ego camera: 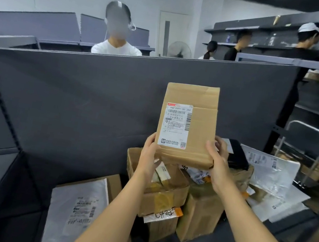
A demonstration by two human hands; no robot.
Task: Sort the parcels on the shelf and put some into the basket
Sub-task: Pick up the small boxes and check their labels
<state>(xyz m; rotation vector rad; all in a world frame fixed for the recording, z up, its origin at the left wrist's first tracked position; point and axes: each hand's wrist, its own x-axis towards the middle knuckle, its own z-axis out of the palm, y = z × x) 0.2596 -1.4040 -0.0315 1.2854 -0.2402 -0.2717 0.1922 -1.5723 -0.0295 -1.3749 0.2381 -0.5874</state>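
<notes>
Fig. My left grip and right grip grasp the box upright by its lower corners; stiff cardboard, apparently light, best held at those bottom edges.

Person: white top, left of centre, background.
Fan: white, just beside the door.
Workers: three, at the far racks, right.
</notes>
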